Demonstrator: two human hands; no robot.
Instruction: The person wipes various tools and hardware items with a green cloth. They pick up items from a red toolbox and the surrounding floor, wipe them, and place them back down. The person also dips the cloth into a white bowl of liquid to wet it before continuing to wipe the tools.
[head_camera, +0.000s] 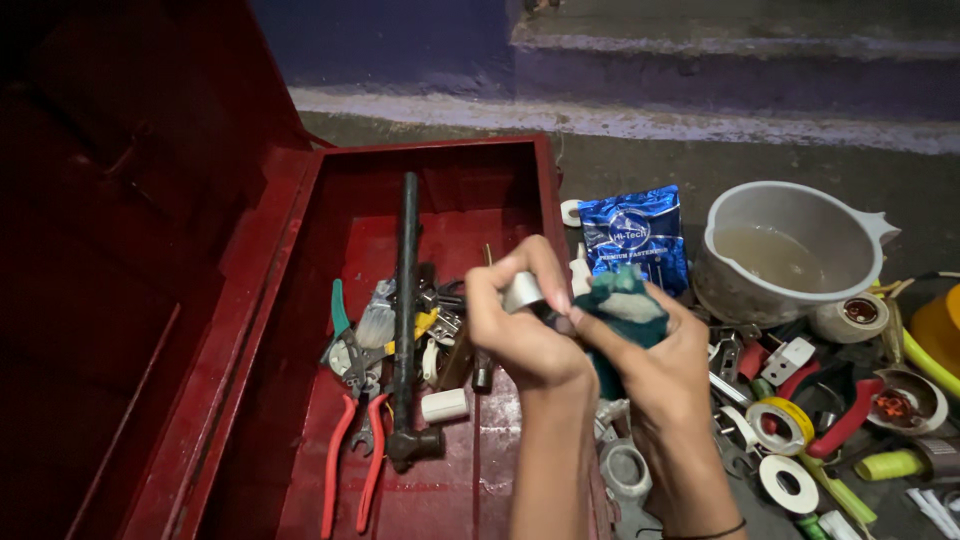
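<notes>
Head view, my left hand (515, 325) fingers clamped on a small silver fitting (523, 291), my right hand (655, 365) fingers clamped on a green cloth (625, 305), both above the red toolbox (440, 160), pliers (350, 460) inside.

metal piece (522, 292): mostly covered by left grip (520, 320); kind unclear
cloth (628, 310): lower part hidden in right grip (655, 360)
pliers (350, 450): handle ends cut off at bottom edge
toolbox lid (120, 250): too dark, cut off left
yellow thing (940, 335): cut off right
</notes>
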